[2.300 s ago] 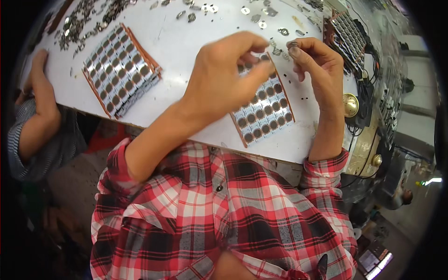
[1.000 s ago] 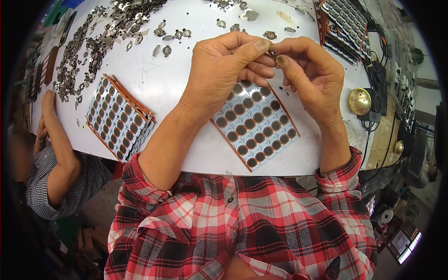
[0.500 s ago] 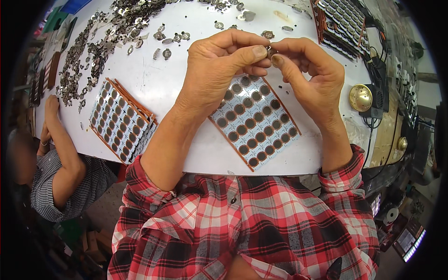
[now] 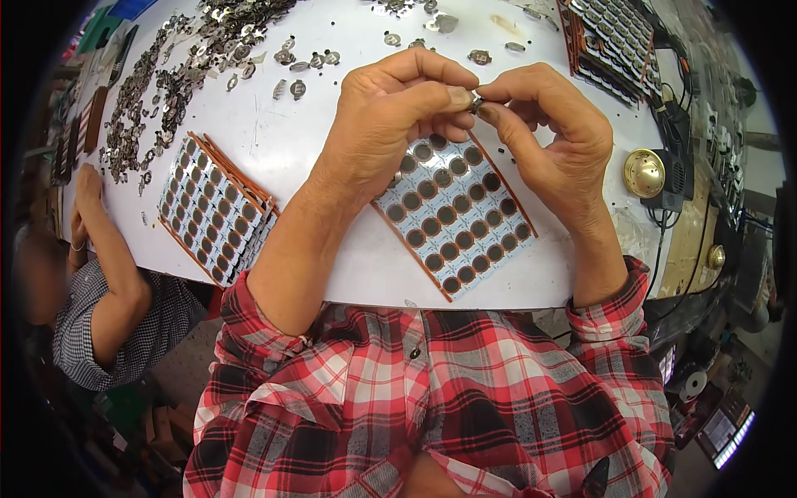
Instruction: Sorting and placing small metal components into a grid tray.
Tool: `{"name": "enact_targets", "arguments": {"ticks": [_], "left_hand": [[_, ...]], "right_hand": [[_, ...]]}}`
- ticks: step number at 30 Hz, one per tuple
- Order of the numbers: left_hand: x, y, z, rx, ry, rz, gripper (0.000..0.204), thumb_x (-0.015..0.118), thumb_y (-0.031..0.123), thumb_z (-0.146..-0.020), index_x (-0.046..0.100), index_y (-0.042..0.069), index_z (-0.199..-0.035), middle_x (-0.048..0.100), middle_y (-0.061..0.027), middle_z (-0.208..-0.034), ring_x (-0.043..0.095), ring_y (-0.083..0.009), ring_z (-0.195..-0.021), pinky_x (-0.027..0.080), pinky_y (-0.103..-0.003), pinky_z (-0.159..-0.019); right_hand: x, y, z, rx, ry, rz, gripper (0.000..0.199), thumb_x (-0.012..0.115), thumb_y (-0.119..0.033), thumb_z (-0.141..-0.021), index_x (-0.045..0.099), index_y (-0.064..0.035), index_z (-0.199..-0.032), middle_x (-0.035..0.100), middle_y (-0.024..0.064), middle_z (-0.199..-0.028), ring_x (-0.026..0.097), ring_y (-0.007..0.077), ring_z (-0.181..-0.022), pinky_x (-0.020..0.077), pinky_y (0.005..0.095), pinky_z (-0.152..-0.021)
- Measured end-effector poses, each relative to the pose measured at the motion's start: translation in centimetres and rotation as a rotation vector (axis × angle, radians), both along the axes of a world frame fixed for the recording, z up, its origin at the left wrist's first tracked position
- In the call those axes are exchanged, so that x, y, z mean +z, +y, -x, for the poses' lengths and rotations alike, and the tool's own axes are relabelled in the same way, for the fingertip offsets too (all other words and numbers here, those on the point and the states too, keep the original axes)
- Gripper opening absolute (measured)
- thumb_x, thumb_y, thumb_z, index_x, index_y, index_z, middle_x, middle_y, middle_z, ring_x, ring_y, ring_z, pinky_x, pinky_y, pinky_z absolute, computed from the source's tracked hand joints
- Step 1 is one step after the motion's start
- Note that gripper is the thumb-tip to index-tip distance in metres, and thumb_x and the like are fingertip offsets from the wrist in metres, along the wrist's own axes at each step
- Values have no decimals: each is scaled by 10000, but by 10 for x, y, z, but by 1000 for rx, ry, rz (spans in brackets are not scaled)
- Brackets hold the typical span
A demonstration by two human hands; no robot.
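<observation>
My left hand (image 4: 371, 124) and my right hand (image 4: 558, 137) meet above the table, fingertips almost touching. Between them is a small shiny metal clip (image 4: 476, 103), pinched by thumb and fingers from both sides and mostly covered by them. Below my hands lies a circuit board panel (image 4: 457, 222), pale blue with rows of dark round pads and orange-brown edge strips. Its upper left part is hidden by my left hand. Several loose metal clips (image 4: 317, 60) lie beyond my left hand, and another metal clip (image 4: 479, 56) lies just past my fingertips.
A stack of similar panels (image 4: 212, 207) stands at the left, another panel stack (image 4: 613, 41) at the far right. Metal clips form a large heap (image 4: 237, 33) at the far left. A brass-coloured dome (image 4: 643, 173) and cables sit at the right. Another person's arm (image 4: 112, 241) rests at the left edge.
The metal clip has turned slightly between my fingertips, and my left thumb and right fingers have shifted a little. The panels stay where they were on the table.
</observation>
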State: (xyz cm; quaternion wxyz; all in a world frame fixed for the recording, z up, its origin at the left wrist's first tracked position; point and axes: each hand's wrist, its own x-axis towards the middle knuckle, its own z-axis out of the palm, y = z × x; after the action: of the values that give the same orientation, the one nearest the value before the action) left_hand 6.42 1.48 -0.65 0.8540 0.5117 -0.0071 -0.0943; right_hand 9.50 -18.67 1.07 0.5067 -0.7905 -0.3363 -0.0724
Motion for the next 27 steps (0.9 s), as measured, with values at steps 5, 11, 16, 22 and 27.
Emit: {"name": "enact_targets", "arguments": {"ticks": [5,11,16,22,27], "left_hand": [[3,-3,2,39,11,-97,177,676,62,-961,695,-19,-1117,721,-82,-923,690,-128,-769,580,-250,-738],[-1,0,1,-3,29,-15,217,657,62,-973,675,-46,-1160,717,-98,-944,679,-135,-772,565,-257,-720],[-3,-3,3,-4,84,186,272,698,86,-952,674,-61,-1180,739,-93,-930,684,-114,-736,578,-234,-696],[3,-3,4,0,44,121,278,698,80,-947,666,-69,-1179,726,-80,-896,668,-101,-714,566,-230,-671],[0,-4,4,1,62,166,283,677,81,-962,652,-66,-1203,680,-57,-878,595,-85,-699,494,-229,-627]], "right_hand": [[-2,1,1,-9,26,2,178,732,96,-865,711,12,-1020,696,23,-919,663,69,-808,531,202,-707],[-1,2,2,12,28,22,196,740,90,-869,698,23,-1049,700,24,-934,662,63,-815,531,200,-712],[-5,6,1,31,-8,-126,217,812,49,-793,723,2,-985,672,10,-830,566,26,-626,442,186,-546],[0,6,2,-13,-141,-61,249,823,52,-760,725,-19,-978,687,27,-867,571,52,-593,428,195,-505],[1,11,8,-89,-301,36,282,819,44,-727,725,-42,-978,689,49,-875,589,99,-577,444,233,-478]]}}
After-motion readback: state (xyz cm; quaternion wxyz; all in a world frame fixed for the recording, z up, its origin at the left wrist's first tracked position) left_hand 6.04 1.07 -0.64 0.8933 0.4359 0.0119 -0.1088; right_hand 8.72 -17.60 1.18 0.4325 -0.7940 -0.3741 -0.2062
